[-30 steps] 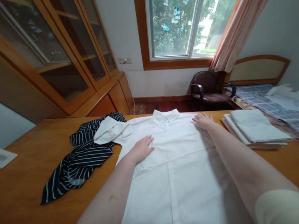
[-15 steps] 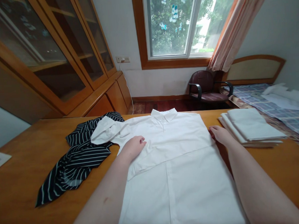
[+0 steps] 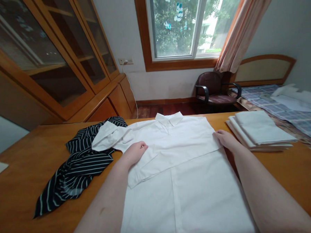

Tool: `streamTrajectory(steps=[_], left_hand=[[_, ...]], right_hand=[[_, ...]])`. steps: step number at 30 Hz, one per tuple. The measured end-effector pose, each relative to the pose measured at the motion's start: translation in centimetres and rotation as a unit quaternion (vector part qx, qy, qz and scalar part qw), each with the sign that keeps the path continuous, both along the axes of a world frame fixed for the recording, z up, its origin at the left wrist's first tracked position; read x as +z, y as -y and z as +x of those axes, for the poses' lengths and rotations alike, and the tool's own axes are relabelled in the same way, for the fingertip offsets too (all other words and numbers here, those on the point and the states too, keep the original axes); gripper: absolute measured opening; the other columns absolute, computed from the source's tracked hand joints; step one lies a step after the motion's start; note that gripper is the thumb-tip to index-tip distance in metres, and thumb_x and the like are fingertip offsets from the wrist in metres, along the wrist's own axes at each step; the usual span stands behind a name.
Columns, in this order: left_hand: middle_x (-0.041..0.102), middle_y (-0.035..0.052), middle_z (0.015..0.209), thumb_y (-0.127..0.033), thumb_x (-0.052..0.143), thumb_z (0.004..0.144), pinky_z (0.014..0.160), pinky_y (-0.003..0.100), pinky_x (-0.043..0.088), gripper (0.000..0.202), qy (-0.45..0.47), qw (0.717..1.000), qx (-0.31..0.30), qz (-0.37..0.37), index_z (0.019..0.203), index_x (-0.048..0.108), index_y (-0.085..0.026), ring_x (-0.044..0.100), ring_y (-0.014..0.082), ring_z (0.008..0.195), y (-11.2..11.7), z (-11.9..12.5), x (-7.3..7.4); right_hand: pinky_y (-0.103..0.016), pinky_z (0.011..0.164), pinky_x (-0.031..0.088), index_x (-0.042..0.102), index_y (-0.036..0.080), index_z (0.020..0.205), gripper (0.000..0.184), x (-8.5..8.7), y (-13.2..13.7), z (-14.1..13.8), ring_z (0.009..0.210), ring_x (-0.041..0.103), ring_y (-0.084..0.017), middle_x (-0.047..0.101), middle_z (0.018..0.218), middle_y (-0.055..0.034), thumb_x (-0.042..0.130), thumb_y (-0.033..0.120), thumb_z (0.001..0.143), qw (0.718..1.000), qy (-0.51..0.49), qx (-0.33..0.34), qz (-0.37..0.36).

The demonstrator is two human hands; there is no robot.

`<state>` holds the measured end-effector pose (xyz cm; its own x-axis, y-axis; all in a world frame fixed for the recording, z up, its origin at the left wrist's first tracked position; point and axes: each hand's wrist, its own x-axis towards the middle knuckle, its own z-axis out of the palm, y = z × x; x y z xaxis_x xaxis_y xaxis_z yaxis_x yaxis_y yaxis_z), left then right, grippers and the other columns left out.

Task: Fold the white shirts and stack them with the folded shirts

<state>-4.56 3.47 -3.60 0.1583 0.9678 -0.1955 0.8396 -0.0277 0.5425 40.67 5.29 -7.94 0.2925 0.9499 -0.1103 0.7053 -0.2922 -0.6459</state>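
A white collared shirt (image 3: 184, 174) lies flat on the wooden table (image 3: 23, 179), collar away from me, with one sleeve folded across its chest. My left hand (image 3: 134, 151) rests on the shirt near its left edge, fingers curled loosely against the cloth. My right hand (image 3: 224, 138) lies at the shirt's right edge, fingers together and touching the fabric there. The shirt's other sleeve (image 3: 107, 138) spreads leftward over a black-and-white striped garment (image 3: 77, 165).
A stack of folded white cloth (image 3: 257, 132) sits on the table at the right. A dark armchair (image 3: 214, 90) stands beyond the table under the window. Wooden glass-door cabinets (image 3: 50, 59) line the left wall. A bed with checked bedding (image 3: 296, 112) is at far right.
My right hand slid from the shirt's upper right shoulder to its right edge. My left hand drew back leftward and curled. The view drifted slightly.
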Motion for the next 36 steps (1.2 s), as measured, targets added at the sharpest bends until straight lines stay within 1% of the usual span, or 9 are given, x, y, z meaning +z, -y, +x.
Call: streamTrajectory(steps=[3,7,11,15,18,22,25,29,36], left_hand=[[0.068,0.0041,0.083,-0.043,0.042,0.079,0.071,0.03,0.043,0.029,-0.003,1.0,0.007,-0.02,0.077,0.061,-0.02,0.061,0.0219,0.081,0.0,-0.5,0.3],[0.069,0.0037,0.085,-0.042,0.043,0.078,0.071,0.029,0.043,0.028,0.001,1.0,0.011,-0.028,0.077,0.061,-0.02,0.061,0.022,0.082,0.0,-1.2,0.4],[0.068,0.0027,0.084,-0.041,0.043,0.078,0.069,0.029,0.043,0.027,-0.008,0.999,0.006,-0.038,0.076,0.061,-0.021,0.061,0.0214,0.08,-0.1,-1.6,0.2],[0.068,0.0034,0.082,-0.039,0.041,0.078,0.065,0.028,0.042,0.027,-0.027,0.999,-0.005,-0.038,0.073,0.06,-0.02,0.061,0.0208,0.077,-0.1,-1.9,0.1],[0.068,0.0053,0.085,-0.035,0.04,0.078,0.065,0.029,0.041,0.025,-0.064,0.997,-0.003,-0.049,0.073,0.06,-0.02,0.06,0.0212,0.078,-0.3,-2.1,-0.1],[0.068,0.0068,0.088,-0.035,0.042,0.078,0.065,0.029,0.041,0.025,-0.106,0.992,0.004,-0.074,0.075,0.062,-0.02,0.06,0.0219,0.079,-0.5,-2.3,-0.5],[0.068,0.0075,0.089,-0.042,0.043,0.079,0.066,0.029,0.041,0.03,-0.105,0.992,0.012,-0.07,0.077,0.063,-0.019,0.061,0.0219,0.079,-0.5,-2.3,-0.7],[0.069,0.0066,0.086,-0.049,0.045,0.078,0.064,0.028,0.04,0.035,-0.095,0.991,0.015,-0.096,0.077,0.064,-0.02,0.061,0.0215,0.077,-0.4,-2.0,-0.6],[0.069,0.0052,0.09,-0.045,0.05,0.076,0.067,0.027,0.041,0.029,-0.074,0.992,-0.023,-0.101,0.08,0.064,-0.02,0.062,0.0205,0.081,-0.4,-2.0,-0.3]], right_hand=[[-0.024,0.065,0.043,0.067,0.015,0.089,0.033,-0.3,-0.1,0.3,0.077,0.061,-0.019,0.069,0.085,-0.0071,0.043,0.034,0.077,0.998,-0.055,-0.007,0.018],[-0.024,0.065,0.044,0.069,0.014,0.087,0.03,0.1,0.1,0.6,0.076,0.062,-0.019,0.07,0.081,-0.0069,0.051,0.034,0.073,0.996,-0.072,0.032,-0.029],[-0.024,0.063,0.042,0.069,0.014,0.082,0.029,0.5,0.3,0.4,0.075,0.061,-0.02,0.07,0.078,-0.0069,0.052,0.037,0.075,0.996,-0.022,0.07,-0.059],[-0.025,0.059,0.04,0.067,0.015,0.075,0.027,0.5,0.0,0.3,0.069,0.06,-0.02,0.068,0.072,-0.0074,0.05,0.036,0.078,0.991,0.085,0.074,-0.07],[-0.028,0.06,0.039,0.066,0.014,0.07,0.025,0.6,-0.1,0.6,0.068,0.059,-0.021,0.067,0.071,-0.0105,0.05,0.031,0.079,0.985,0.142,0.045,-0.088],[-0.028,0.058,0.039,0.067,0.013,0.069,0.033,0.9,0.0,0.8,0.062,0.059,-0.02,0.067,0.07,-0.0125,0.041,0.027,0.084,0.985,0.133,0.01,-0.107],[-0.026,0.059,0.038,0.067,0.013,0.075,0.041,0.9,0.0,0.2,0.065,0.06,-0.018,0.069,0.076,-0.0117,0.037,0.037,0.089,0.989,0.121,0.015,-0.089],[-0.025,0.058,0.035,0.067,0.015,0.082,0.045,0.8,-0.1,-1.7,0.071,0.06,-0.019,0.068,0.079,-0.0107,0.039,0.049,0.088,0.986,0.161,0.015,-0.049],[-0.026,0.057,0.033,0.066,0.015,0.083,0.04,0.5,-0.4,-2.6,0.075,0.059,-0.021,0.067,0.081,-0.0115,0.04,0.045,0.088,0.98,0.196,0.007,-0.041]])
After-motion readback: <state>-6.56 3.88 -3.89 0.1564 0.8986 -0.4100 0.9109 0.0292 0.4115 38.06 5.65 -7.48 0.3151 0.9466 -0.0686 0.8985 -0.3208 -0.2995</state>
